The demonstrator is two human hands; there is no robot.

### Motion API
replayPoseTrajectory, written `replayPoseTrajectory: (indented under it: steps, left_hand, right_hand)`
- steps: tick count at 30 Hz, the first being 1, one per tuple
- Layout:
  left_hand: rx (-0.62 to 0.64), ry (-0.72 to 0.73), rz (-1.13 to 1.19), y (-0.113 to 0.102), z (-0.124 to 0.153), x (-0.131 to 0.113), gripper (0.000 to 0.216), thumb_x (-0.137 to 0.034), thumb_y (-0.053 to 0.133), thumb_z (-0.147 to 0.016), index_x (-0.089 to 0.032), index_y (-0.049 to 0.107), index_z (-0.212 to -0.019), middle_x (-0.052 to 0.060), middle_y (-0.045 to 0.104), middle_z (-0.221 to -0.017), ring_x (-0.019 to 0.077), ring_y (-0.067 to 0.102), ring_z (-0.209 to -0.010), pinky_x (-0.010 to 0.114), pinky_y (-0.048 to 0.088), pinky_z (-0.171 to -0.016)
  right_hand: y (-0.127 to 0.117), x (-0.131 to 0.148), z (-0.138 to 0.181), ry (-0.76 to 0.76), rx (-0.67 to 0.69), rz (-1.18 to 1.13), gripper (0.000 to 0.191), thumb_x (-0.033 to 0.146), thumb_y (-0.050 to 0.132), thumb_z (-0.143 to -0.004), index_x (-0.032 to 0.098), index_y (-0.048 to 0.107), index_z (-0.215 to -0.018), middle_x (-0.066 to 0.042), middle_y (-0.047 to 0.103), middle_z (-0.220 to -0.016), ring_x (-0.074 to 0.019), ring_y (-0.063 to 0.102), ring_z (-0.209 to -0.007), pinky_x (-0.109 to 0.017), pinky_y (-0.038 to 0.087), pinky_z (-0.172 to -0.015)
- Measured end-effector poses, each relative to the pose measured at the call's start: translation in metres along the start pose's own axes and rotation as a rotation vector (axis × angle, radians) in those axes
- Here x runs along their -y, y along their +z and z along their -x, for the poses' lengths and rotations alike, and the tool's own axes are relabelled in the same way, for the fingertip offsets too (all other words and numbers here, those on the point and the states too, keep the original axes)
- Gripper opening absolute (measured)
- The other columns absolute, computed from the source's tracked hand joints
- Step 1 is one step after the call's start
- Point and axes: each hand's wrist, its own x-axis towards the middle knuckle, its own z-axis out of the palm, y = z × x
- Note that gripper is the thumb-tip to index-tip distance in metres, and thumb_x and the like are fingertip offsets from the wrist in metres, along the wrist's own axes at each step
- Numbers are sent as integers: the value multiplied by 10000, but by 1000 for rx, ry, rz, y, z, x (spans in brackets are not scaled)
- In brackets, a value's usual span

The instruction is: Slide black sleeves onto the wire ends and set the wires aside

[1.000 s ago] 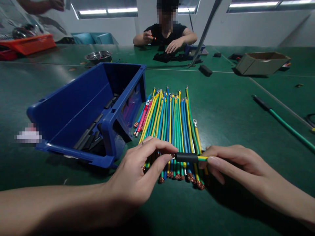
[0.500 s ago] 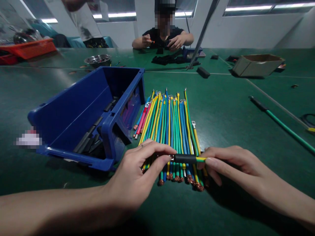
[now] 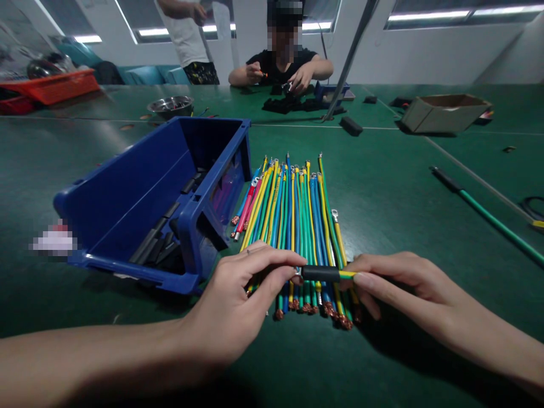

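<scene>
Between my hands, just above the wire bundle, runs a yellow-green wire with a black sleeve on it. My left hand pinches the sleeve's left end with thumb and forefinger. My right hand pinches the wire at the sleeve's right end. Beneath them a row of blue, green, yellow and pink wires with bare copper ends lies on the green table. A blue bin lies tipped on its side to the left, with black sleeves inside it.
Across the table a seated person handles small black parts, and another person stands behind. A cardboard box is at the far right, a metal bowl and an orange tray at the far left. A long green cable lies to the right.
My hands hold the sleeved wire in nearly the same place. The view has shifted slightly. A standing person has come into view at the back, and the seated person's hands have moved.
</scene>
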Motion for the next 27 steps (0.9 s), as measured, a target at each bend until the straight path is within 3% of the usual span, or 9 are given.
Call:
replayPoseTrajectory:
  steps: [10, 17, 22, 27]
  left_hand:
    - [55, 84, 33, -2, -1, 2, 200, -99, 633, -974, -142, 824, -1010, 6, 794, -822, 130, 720, -807, 216, 549, -788]
    - [74, 22, 10, -1, 2, 2, 208, -140, 623, -998, -174, 819, -1061, 5, 775, -879, 138, 726, -843, 235, 544, -810]
    - [60, -65, 24, 1, 3, 3, 195, -189, 638, -1000, -214, 795, -1114, -12, 803, -952, 147, 734, -894, 253, 546, -846]
    - [71, -95, -10, 1, 1, 2, 168, -172, 629, -998, -209, 780, -1061, -23, 790, -877, 150, 733, -852, 274, 543, -850]
  right_hand:
    - [4, 1, 1, -51, -72, 56, 517, 659, 490, -1021, 256, 785, -890, -1, 654, -640, -146, 613, -604, -280, 480, -608]
    - [4, -3, 7, -41, -75, 41, 436, 542, 521, -1039, 305, 727, -1341, 0, 734, -740, -149, 681, -663, -258, 532, -630]
    - [4, -2, 6, -54, -21, 29, 425, 508, 486, -1055, 340, 724, -1364, -7, 789, -824, -140, 685, -685, -256, 545, -663]
    - [4, 1, 5, -42, -9, 21, 448, 532, 493, -1048, 324, 728, -1369, -24, 794, -834, -154, 673, -676, -277, 547, -657]
